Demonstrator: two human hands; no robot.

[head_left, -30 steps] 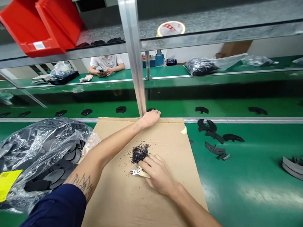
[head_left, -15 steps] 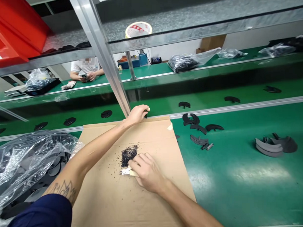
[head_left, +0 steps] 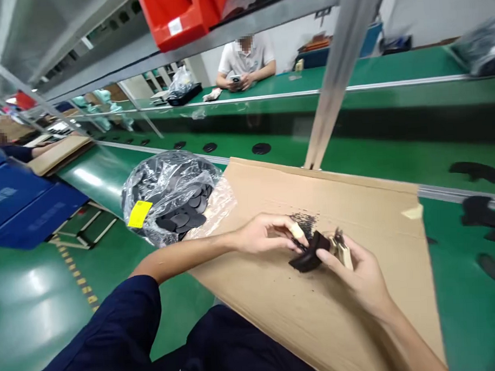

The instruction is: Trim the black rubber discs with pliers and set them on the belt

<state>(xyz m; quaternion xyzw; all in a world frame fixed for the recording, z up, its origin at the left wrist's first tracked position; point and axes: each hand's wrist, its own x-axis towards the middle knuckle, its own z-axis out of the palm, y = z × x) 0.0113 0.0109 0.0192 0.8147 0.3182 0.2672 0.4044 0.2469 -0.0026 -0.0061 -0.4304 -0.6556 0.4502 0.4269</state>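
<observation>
Above the cardboard sheet [head_left: 248, 199], a curved black plastic part [head_left: 310, 259] is held between both hands, slightly blurred. My left hand [head_left: 265, 233] is closed in a pinch on its left end, with a pale wrap around one fingertip. My right hand [head_left: 362, 276] presses its thumb against the right side of the part. Tucked in those same right fingers are small nippers [head_left: 344, 252] with cream handles, jaws pointing up and away from the part. Behind the hands lies a heap of small black bits [head_left: 304, 221] on the cardboard.
A clear plastic bag [head_left: 178, 177] of black oval pieces stands left of the cardboard. Dark curved parts [head_left: 482, 215] lie at right. A metal post [head_left: 329, 90] rises behind the cardboard; a red bin [head_left: 180, 20] sits overhead. Across the bench, a person [head_left: 245, 66] holds a phone.
The view has swung left. My left hand has come back from the far edge of the cardboard with a black part, now in both hands. The right hand has lifted with the nippers.
</observation>
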